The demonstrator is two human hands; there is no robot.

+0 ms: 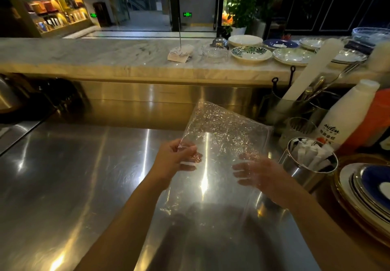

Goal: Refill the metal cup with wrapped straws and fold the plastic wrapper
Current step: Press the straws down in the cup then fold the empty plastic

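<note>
A clear, crinkled plastic wrapper (221, 135) is spread flat and empty above the steel counter (73, 175). My left hand (175, 158) pinches its left edge between thumb and fingers. My right hand (257, 172) lies behind the film with fingers spread, seen through the plastic; whether it grips the wrapper is unclear. To the right stands the metal cup (304, 169), filled with white wrapped straws (312, 152). Both hands are apart from the cup.
A stack of blue-rimmed plates (367, 197) sits at the right edge. Behind the cup stand a white bottle (348, 114), a glass (299, 127) and a utensil holder (291, 106). A marble ledge (84, 55) with several plates (251, 53) runs across the back.
</note>
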